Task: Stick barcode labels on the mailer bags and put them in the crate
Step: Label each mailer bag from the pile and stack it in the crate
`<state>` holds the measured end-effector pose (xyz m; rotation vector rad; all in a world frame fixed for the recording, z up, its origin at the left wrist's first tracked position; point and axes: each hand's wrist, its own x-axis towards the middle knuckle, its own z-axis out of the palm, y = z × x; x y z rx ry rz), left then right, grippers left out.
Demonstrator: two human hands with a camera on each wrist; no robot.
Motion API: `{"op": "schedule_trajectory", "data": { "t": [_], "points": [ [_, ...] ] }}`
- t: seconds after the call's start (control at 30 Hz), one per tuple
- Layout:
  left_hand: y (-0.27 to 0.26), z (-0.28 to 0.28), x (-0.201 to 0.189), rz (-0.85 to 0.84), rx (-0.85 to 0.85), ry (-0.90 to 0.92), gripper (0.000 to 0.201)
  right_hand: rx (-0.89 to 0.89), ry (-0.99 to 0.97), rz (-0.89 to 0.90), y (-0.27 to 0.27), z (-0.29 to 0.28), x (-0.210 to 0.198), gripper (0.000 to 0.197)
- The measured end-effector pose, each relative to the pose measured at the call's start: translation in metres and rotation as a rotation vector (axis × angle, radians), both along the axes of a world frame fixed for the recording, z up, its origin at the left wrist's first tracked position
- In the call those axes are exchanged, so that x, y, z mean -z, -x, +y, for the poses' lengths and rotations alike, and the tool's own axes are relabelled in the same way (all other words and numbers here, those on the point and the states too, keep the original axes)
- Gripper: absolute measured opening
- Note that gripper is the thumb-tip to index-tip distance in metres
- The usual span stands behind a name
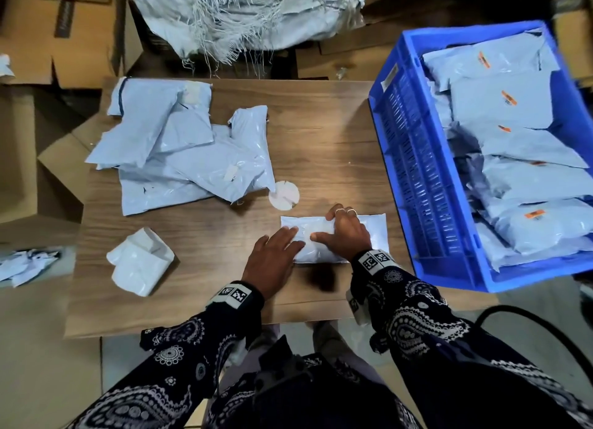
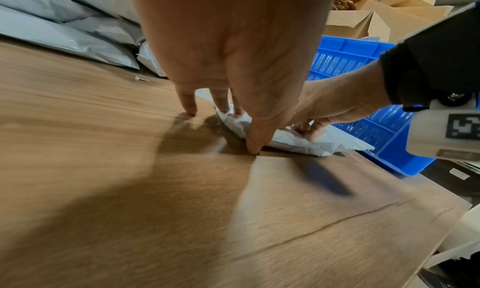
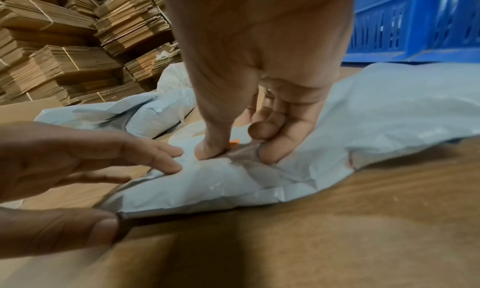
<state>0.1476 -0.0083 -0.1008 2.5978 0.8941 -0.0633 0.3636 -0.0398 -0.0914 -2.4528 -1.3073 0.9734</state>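
A pale grey mailer bag (image 1: 377,226) lies flat on the wooden table (image 1: 321,140) near its front edge. My right hand (image 1: 335,228) lies over the bag's middle. In the right wrist view its thumb presses an orange barcode label (image 3: 235,141) onto the bag (image 3: 389,111), and its bent fingers rest on the plastic. My left hand (image 1: 282,246) has straight fingers touching the bag's left end, with its thumb at the near edge. The blue crate (image 1: 414,172) stands at the right, with several labelled bags inside.
A pile of unlabelled mailer bags (image 1: 179,152) covers the table's left half. A round white disc (image 1: 284,195) lies just beyond the hands, and a folded white bag (image 1: 141,262) lies at the front left. A frayed woven sack (image 1: 250,15) and cardboard boxes (image 1: 57,34) stand behind the table.
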Motion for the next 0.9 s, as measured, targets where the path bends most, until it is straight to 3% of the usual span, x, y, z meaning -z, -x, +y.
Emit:
{"op": "schedule_trajectory", "data": {
  "t": [0.13, 0.27, 0.37, 0.53, 0.67, 0.77, 0.83, 0.9],
  "points": [
    [0.0, 0.0, -0.003, -0.065, -0.003, 0.001, 0.048, -0.032, 0.013, 0.08, -0.014, -0.002, -0.002, 0.04],
    [0.003, 0.002, -0.005, -0.137, -0.011, -0.006, 0.027, 0.002, -0.021, 0.011, -0.024, -0.014, -0.014, 0.03],
    [0.003, 0.004, -0.021, -0.287, -0.074, -0.028, 0.015, 0.087, -0.151, 0.006, -0.026, -0.025, -0.035, 0.027],
    [-0.004, 0.024, -0.071, -0.432, -0.199, -0.121, 0.02, 0.161, -0.439, -0.084, -0.017, -0.027, -0.093, 0.027],
    [-0.012, 0.044, -0.11, -0.573, -0.261, -0.192, 0.01, 0.375, -0.614, -0.097, -0.01, -0.021, -0.143, 0.022],
    [-0.021, 0.056, -0.141, -0.675, -0.308, -0.204, 0.012, 0.6, -0.681, 0.101, -0.002, -0.018, -0.175, 0.031],
    [-0.029, 0.059, -0.163, -0.734, -0.269, -0.238, 0.012, 0.733, -0.685, 0.472, 0.001, -0.013, -0.191, 0.044],
    [-0.043, 0.059, -0.18, -0.783, -0.177, -0.265, 0.012, 0.751, -0.661, 0.789, -0.001, -0.009, -0.207, 0.045]
  ]
}}
